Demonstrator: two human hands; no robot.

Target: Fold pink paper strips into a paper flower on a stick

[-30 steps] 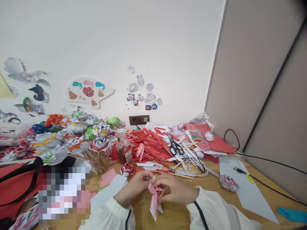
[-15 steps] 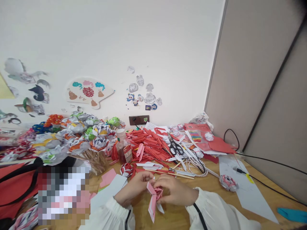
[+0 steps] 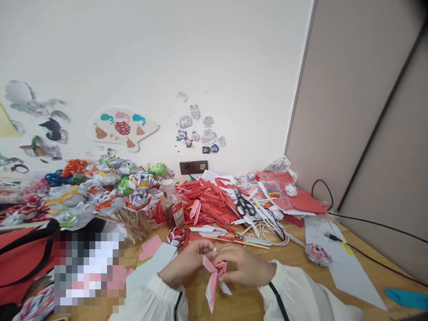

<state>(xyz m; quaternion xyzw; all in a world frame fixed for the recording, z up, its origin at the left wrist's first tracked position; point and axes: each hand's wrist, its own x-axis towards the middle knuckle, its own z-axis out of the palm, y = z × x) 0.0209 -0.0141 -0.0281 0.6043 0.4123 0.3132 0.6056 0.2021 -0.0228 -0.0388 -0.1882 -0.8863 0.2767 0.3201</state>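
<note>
A pink and white folded-paper flower (image 3: 211, 285), with long pointed flaps hanging down, is held between my two hands above the wooden table. My left hand (image 3: 191, 259) pinches its upper left side, fingertips partly hidden behind the paper. From the right, my right hand (image 3: 243, 265) grips it with thumb and fingers at the pink folds. Just beyond my hands lie white folded strips (image 3: 207, 230), a thin wooden stick (image 3: 257, 244) and a finished red and white paper flower (image 3: 176, 236).
A heap of red folded paper strips (image 3: 209, 200) fills the back middle, with black scissors (image 3: 245, 207) beside it. Paper flowers on sticks (image 3: 110, 196) crowd the left, near a bottle (image 3: 168, 207). A pink and white flower (image 3: 317, 254) and cables (image 3: 371, 265) lie right.
The hanging flaps of the pink flower have shifted slightly left and down, as the piece tilts a little. Both hands keep their hold in nearly the same place.
</note>
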